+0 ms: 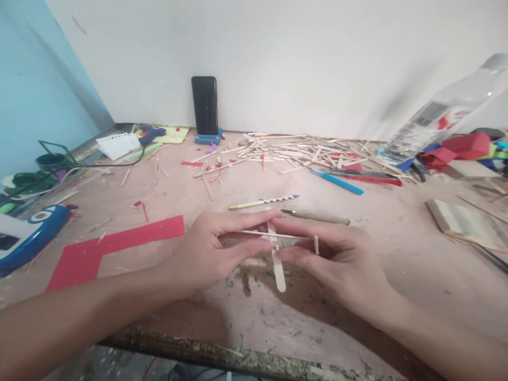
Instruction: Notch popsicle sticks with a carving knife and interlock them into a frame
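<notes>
Between my two hands are wooden craft sticks joined in a cross. One craft stick (279, 272) points down toward me with its rounded end free. A thinner wooden strip (254, 233) runs sideways across it, and a short upright piece (316, 244) shows near its right end. My left hand (210, 246) pinches the sticks from the left, thumb below and fingers above. From the right, my right hand (341, 254) grips them between thumb and forefinger. Just beyond the fingers lie a patterned pencil (262, 202) and a craft knife (317, 216).
Loose craft sticks (286, 151) pile against the wall. A phone (205, 106) stands upright in a blue holder. A plastic bottle (444, 114) leans at right, near a wooden block (464, 225). Red card (138, 235) lies left, beside a blue-and-white object (35, 233). The table edge (190, 352) is near me.
</notes>
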`<state>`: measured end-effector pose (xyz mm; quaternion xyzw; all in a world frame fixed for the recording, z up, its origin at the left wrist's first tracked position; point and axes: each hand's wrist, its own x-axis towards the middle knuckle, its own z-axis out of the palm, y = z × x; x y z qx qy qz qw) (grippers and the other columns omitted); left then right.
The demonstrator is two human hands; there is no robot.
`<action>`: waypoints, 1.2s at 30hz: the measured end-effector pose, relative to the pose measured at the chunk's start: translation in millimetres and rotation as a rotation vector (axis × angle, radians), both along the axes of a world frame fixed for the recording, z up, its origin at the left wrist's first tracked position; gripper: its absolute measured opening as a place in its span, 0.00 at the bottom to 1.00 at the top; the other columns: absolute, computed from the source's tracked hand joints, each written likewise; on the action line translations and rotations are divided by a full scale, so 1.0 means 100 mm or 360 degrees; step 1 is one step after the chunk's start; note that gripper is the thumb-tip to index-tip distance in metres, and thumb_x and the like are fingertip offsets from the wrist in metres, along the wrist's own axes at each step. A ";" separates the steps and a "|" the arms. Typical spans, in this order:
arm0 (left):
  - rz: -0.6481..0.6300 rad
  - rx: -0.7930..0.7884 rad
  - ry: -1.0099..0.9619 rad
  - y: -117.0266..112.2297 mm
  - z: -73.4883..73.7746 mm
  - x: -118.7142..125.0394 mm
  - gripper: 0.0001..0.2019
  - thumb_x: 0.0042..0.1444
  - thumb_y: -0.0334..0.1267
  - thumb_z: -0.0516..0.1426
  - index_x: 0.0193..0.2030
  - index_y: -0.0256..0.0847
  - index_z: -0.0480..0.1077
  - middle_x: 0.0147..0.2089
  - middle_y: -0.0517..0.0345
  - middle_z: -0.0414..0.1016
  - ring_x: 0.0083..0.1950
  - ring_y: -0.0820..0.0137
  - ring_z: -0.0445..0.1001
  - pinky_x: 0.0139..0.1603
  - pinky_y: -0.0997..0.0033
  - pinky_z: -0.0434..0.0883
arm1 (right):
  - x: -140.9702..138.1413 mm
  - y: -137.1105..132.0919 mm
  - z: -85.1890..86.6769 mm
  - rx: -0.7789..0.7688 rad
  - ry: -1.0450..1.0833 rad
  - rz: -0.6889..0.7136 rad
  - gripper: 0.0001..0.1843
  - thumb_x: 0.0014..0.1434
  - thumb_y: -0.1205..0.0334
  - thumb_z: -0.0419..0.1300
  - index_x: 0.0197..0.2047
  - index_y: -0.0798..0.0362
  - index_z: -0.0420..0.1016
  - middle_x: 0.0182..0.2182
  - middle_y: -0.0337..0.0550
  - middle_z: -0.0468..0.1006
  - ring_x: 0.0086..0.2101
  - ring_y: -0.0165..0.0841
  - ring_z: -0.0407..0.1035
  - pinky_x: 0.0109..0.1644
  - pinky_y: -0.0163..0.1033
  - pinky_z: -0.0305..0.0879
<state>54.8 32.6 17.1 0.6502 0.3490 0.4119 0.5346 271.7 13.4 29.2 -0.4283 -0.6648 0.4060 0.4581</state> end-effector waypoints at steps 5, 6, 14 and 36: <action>0.0084 -0.0054 -0.0139 0.01 0.01 0.03 0.18 0.57 0.37 0.71 0.54 0.58 0.81 0.55 0.68 0.84 0.56 0.68 0.84 0.58 0.77 0.80 | -0.05 0.01 0.00 -0.0321 0.0333 -0.0022 0.15 0.53 0.65 0.77 0.45 0.44 0.85 0.41 0.37 0.88 0.43 0.33 0.82 0.48 0.32 0.78; 0.0092 -0.0063 -0.0151 0.01 0.01 0.03 0.18 0.56 0.36 0.72 0.53 0.58 0.82 0.54 0.67 0.84 0.55 0.67 0.84 0.57 0.77 0.81 | -0.05 0.02 0.01 -0.0438 0.0395 0.0039 0.16 0.53 0.64 0.77 0.45 0.46 0.85 0.39 0.38 0.87 0.40 0.32 0.82 0.47 0.33 0.78; 0.0246 0.0043 0.0013 0.01 0.03 0.03 0.16 0.54 0.36 0.72 0.50 0.50 0.84 0.51 0.60 0.85 0.53 0.61 0.85 0.58 0.67 0.82 | -0.02 0.02 0.00 -0.1027 0.0297 0.0445 0.14 0.59 0.52 0.72 0.40 0.55 0.85 0.25 0.38 0.78 0.13 0.17 0.47 0.12 0.26 0.40; 0.0336 0.0301 0.0024 -0.12 -0.01 0.07 0.06 0.60 0.34 0.67 0.40 0.50 0.86 0.42 0.59 0.88 0.38 0.64 0.88 0.36 0.71 0.85 | -0.08 -0.08 -0.07 -0.0985 0.0271 0.0532 0.20 0.68 0.47 0.64 0.37 0.56 0.86 0.10 0.31 0.60 0.11 0.22 0.49 0.14 0.27 0.41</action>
